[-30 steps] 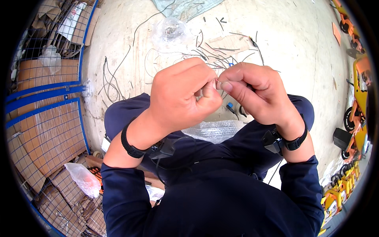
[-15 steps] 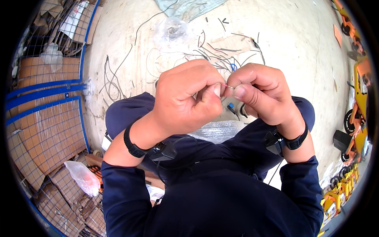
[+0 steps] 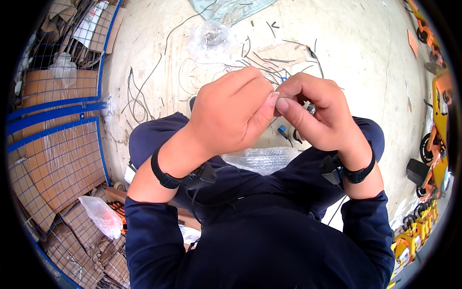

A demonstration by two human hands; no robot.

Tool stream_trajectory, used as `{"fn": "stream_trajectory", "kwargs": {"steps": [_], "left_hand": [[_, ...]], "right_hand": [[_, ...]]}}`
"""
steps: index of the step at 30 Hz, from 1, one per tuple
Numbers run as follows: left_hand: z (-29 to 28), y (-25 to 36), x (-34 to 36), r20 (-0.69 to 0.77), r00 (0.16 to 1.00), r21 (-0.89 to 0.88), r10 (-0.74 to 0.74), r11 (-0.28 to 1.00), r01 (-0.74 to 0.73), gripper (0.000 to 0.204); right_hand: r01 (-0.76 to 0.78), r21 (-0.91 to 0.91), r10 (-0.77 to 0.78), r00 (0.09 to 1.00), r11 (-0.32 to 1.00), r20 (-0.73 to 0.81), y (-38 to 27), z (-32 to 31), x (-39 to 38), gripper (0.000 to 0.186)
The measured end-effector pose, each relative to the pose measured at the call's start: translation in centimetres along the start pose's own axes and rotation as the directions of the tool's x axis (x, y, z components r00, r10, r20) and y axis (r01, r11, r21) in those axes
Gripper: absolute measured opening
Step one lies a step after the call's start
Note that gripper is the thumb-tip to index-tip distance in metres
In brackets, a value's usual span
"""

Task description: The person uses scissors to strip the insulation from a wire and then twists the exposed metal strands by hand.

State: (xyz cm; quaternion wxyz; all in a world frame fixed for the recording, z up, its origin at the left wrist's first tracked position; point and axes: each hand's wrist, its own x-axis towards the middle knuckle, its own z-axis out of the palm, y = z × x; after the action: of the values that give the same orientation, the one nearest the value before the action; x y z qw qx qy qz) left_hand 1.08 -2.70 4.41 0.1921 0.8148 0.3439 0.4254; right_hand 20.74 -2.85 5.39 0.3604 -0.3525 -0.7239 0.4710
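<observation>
My left hand (image 3: 231,111) is closed, its thumb and forefinger pinched together. Its fingertips meet those of my right hand (image 3: 317,111), also pinching, above my crossed legs. The thin red wire between them is almost wholly hidden by the fingers now; half a second ago its bare silvery end showed. Below the hands, a small blue-and-black piece (image 3: 283,130) with a dark lead lies on the floor. Bubble wrap (image 3: 262,160) is spread between my legs. Partly behind my right hand are dark items I cannot make out.
Loose black cable (image 3: 137,98) and many cut lengths lie on the floor, some on a flat cardboard piece (image 3: 279,53). Beyond are a clear plastic bag (image 3: 211,38) and a pale blue sheet (image 3: 236,9). A blue mesh cage (image 3: 98,86) with cardboard stands left, yellow-orange wheeled equipment (image 3: 439,125) right.
Both hands have drawn closer at the fingertips and shifted slightly away from my body. My left hand has rolled over, its thumb now against the forefinger, covering the red wire.
</observation>
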Motion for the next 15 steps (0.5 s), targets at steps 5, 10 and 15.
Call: {"fn": "stream_trajectory", "kwargs": {"steps": [5,10,15], "left_hand": [[-0.3,0.0,0.3,0.040,0.999,0.063,0.014,0.998,-0.017,0.005],[-0.6,0.4,0.4,0.033,0.999,0.076,-0.023,0.997,0.021,0.007],[-0.8,0.7,0.5,-0.038,0.999,-0.079,-0.038,0.996,0.035,0.010]], "right_hand": [[-0.191,0.061,0.192,0.981,0.980,-0.009,-0.8,0.1,-0.2,0.005],[-0.144,-0.031,0.142,0.988,0.989,-0.064,-1.4,0.9,-0.2,0.005],[-0.099,0.204,0.095,0.995,0.974,0.030,-0.8,0.5,-0.3,0.010]]}}
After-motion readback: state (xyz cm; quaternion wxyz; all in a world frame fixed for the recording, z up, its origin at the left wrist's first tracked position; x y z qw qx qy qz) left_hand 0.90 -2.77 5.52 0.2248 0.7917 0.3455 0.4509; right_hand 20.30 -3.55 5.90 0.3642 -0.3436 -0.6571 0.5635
